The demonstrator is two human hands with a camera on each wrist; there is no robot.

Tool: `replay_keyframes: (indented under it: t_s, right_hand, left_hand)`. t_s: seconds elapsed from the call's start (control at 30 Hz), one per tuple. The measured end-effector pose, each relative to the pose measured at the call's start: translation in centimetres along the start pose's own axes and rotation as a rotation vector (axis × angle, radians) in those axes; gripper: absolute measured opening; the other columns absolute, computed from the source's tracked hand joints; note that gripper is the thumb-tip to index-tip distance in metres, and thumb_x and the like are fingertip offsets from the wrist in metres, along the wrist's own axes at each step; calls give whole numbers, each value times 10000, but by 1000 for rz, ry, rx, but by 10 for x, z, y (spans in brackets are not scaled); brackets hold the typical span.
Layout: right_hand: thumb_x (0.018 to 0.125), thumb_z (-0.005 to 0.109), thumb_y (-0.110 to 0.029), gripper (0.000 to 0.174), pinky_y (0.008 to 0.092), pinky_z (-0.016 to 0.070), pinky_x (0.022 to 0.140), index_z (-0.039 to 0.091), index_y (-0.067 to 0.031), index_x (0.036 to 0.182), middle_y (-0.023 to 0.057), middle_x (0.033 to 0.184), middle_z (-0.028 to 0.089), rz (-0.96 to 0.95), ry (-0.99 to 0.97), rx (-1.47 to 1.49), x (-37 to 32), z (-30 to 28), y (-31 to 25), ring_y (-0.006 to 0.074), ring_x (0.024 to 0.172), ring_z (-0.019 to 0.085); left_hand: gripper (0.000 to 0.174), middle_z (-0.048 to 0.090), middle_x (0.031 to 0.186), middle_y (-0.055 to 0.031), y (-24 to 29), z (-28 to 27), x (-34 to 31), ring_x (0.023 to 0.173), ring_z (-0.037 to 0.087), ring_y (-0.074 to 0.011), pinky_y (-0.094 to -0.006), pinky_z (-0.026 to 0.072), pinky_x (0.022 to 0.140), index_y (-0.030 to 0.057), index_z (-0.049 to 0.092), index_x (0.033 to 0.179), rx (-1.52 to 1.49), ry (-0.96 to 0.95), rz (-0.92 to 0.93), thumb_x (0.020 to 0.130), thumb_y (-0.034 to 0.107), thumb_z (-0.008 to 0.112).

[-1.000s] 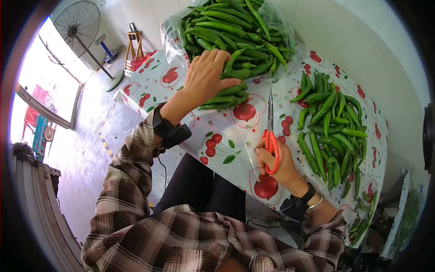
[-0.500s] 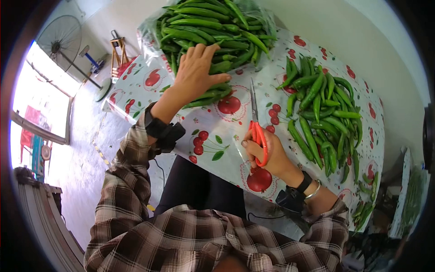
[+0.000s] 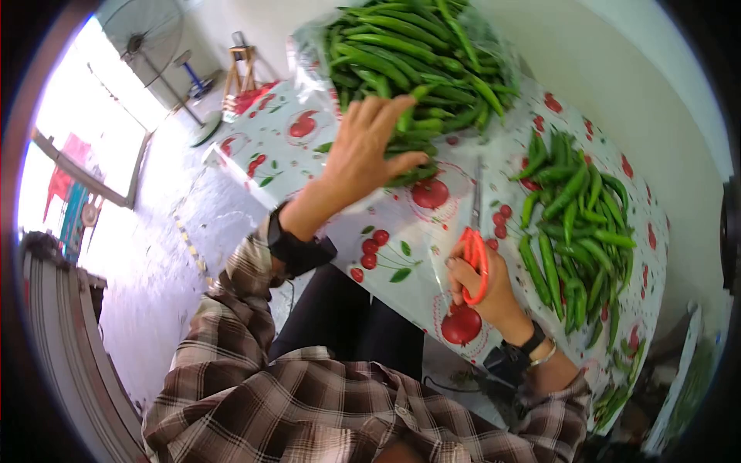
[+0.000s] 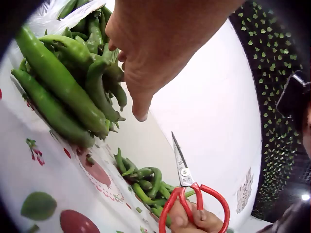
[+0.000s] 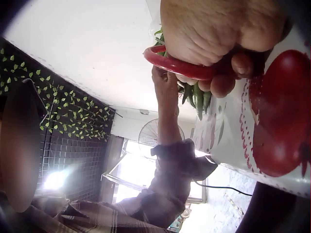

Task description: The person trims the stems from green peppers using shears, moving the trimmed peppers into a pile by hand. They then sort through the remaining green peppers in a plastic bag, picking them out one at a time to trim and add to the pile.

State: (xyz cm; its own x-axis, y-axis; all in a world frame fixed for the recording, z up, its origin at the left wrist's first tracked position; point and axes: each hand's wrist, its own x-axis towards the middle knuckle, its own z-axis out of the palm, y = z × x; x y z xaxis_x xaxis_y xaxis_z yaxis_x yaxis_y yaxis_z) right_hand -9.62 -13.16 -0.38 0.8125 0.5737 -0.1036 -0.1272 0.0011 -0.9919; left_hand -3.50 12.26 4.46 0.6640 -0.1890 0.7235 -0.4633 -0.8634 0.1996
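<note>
In the head view my left hand point(image 3: 361, 154) is over the near edge of the heaped long green peppers point(image 3: 409, 58), fingers extended and thumb apart. Part of a small row of green peppers point(image 3: 417, 176) shows from under it. The left wrist view has the same hand point(image 4: 155, 53) beside several peppers point(image 4: 63, 82), its thumb pointing down. My right hand point(image 3: 498, 297) grips the scissors point(image 3: 472, 251) by their red handles, blades pointing away from me. A looser pile of green peppers point(image 3: 575, 231) lies right of the scissors.
The heaped peppers rest in a clear plastic bag point(image 3: 305, 65). A fruit-print cloth point(image 3: 386, 297) covers the table. Shorter green pieces point(image 3: 614, 405) lie near its right corner. A standing fan point(image 3: 143, 42) and a wooden stool point(image 3: 241, 69) are at the far left.
The head view has swung about. Against the table, my left hand has drawn slightly back toward me, covering more of the small row. My right hand keeps its grip on the scissors.
</note>
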Motion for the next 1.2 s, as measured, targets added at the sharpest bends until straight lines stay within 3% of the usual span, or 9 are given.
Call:
replay_keyframes:
  t_s: [0.13,0.23,0.3,0.83,1.2]
  right_hand:
    - [914,568,-132,126,232,414,438,533,-11,905,35,594,526,-6,65,-79,0,1,1,97,464,504]
    - [919,557,-133,127,233,410,436,529,-9,912,33,588,523,17,75,-32,0,0,4,101,459,499]
    - [920,554,-136,128,232,405,431,526,-11,916,32,586,521,-11,46,-23,2,3,5,99,455,495]
    - [909,549,-123,122,226,339,365,490,-17,926,33,563,493,13,106,25,1,3,4,101,397,455]
    - [905,546,-111,112,231,345,350,486,-20,933,34,542,474,-49,127,-58,2,1,17,109,391,462]
  left_hand:
    - [213,520,768,-90,17,-19,-51,742,524,-294,-405,441,678,74,597,830,-176,-1,3,760,206,749]
    - [263,501,636,-65,33,-14,-91,623,531,-276,-397,441,556,69,548,648,-265,-106,-11,806,209,705]
    - [311,514,620,-62,38,-3,-108,623,560,-265,-399,448,537,64,534,621,-282,-161,-19,842,244,660]
    - [288,476,626,-73,35,10,-118,622,547,-266,-391,438,533,58,517,606,-323,-84,-152,831,168,659]
    - [276,490,624,-86,35,13,-119,623,556,-280,-393,454,550,45,507,612,-308,-32,-104,819,150,657]
